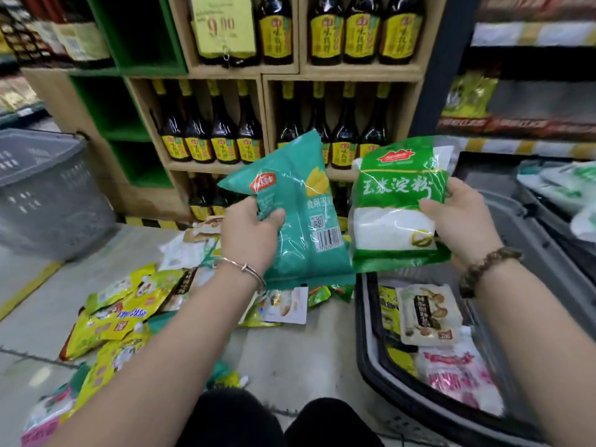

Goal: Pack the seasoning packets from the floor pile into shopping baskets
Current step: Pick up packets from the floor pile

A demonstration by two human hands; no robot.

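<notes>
My left hand (250, 232) grips a teal packet (298, 217) by its left edge and holds it upright in front of me. My right hand (461, 217) grips a green-and-white starch packet (395, 204) by its right side, above the grey shopping basket (371, 359) at my right. Several packets lie in that basket, among them a white one with mushrooms (427, 314) and a pink-and-white one (458, 379). The floor pile (119, 314) of mostly yellow and green packets spreads below and left of my left arm.
A wooden shelf (261, 74) full of dark sauce bottles stands straight ahead. An upturned grey basket (48, 195) sits at the left. A second basket (554, 201) holding white-green packets is at the far right. My knees (277, 421) are at the bottom centre.
</notes>
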